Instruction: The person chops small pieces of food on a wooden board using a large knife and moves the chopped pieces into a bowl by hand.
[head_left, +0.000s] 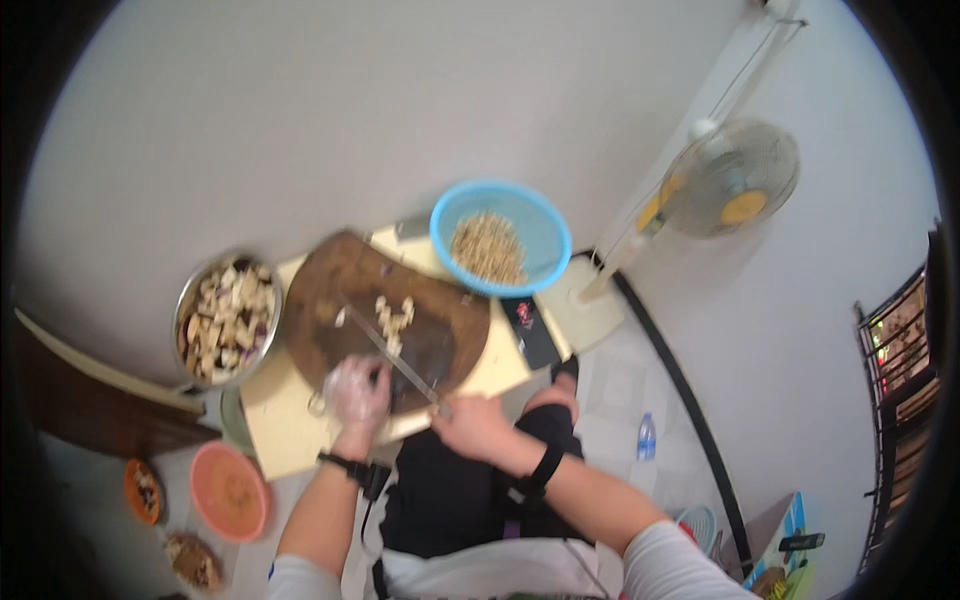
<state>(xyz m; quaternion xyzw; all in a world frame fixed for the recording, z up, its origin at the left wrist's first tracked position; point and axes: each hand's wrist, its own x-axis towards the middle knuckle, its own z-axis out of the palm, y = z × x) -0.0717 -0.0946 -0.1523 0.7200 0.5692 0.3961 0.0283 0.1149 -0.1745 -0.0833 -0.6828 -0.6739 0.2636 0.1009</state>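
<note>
My right hand (476, 429) grips the handle of a kitchen knife (409, 373), whose blade lies across the brown wooden chopping board (457, 330) and points to the far left. At the board's near edge is my left hand (358, 394) in a clear plastic glove, its fingers curled. Blur hides whether anything is inside those fingers. A line of small pale diced pieces (394, 319) lies on the board just beyond the blade. One white bit (341, 316) sits on the blade's other side.
On the left, a metal bowl (276, 330) holds chunks that look like eggplant. A blue plastic basket (555, 262) with pale shreds stands at the back right, by a black phone-like slab (532, 334). A pink basin (206, 480) is on the floor; a fan (731, 180) stands at right.
</note>
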